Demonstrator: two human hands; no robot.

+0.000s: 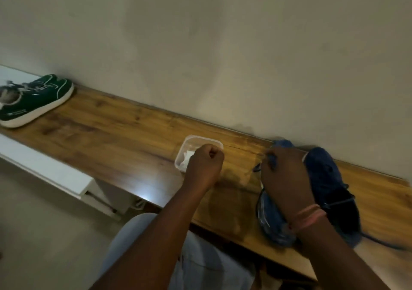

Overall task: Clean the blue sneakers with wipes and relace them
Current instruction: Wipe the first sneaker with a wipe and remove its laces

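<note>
The blue sneakers (330, 185) lie side by side at the right end of the desk (116, 142), toes toward the wall edge, heels at the front edge. The right hand (284, 178) rests on top of the nearer sneaker, fingers curled near the toe end where a dark lace (257, 168) shows; whether it actually pinches the lace is blurred, so I cannot tell. The left hand (206, 163) hangs as a closed fist just in front of the clear tub of wipes (191, 151), mid-desk, and nothing visible is held in it. A pair of green sneakers (33, 100) sits well apart at the left end.

The work looks like lace handling on the nearer sneaker. To do it well, pin the sneaker flat with the right palm so it cannot slide, draw the lace with steady, straight pulls through one eyelet at a time, and keep both ends even. The tub stands close by; mind the left wrist does not knock it.
</note>
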